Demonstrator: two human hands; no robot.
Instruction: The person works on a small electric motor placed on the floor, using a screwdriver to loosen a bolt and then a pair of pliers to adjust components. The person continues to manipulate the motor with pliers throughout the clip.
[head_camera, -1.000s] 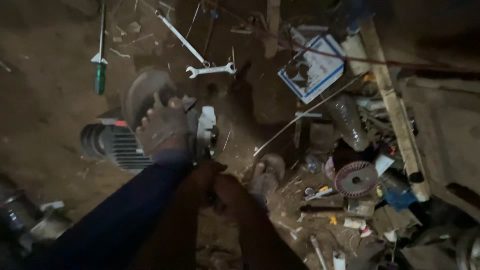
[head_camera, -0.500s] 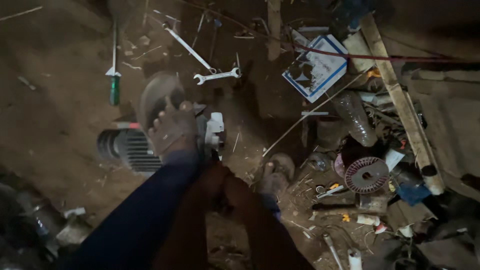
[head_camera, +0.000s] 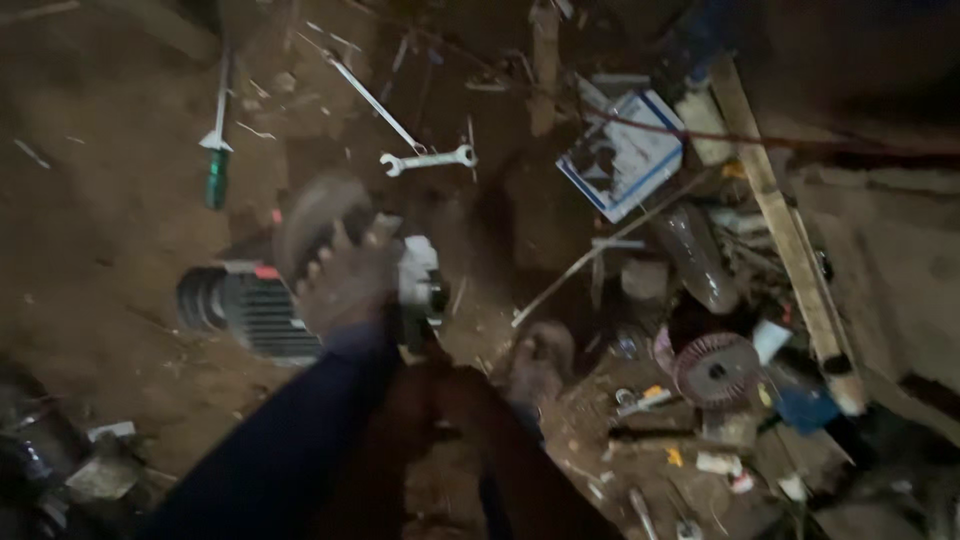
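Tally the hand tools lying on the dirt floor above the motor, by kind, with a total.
Open-ended spanners: 2, a short one and a long thin one
Screwdrivers: 1, the green-handled screwdriver
Total: 3
These are the tools that show clearly; the clutter to the right of the ribbed motor is too dim to sort.

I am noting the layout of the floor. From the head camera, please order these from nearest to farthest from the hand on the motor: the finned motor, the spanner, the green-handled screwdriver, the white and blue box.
1. Finned motor: under the hand, lower left.
2. Spanner: just above the hand.
3. Green-handled screwdriver: upper left.
4. White and blue box: upper right, farthest.

The blur hides which hand this is.
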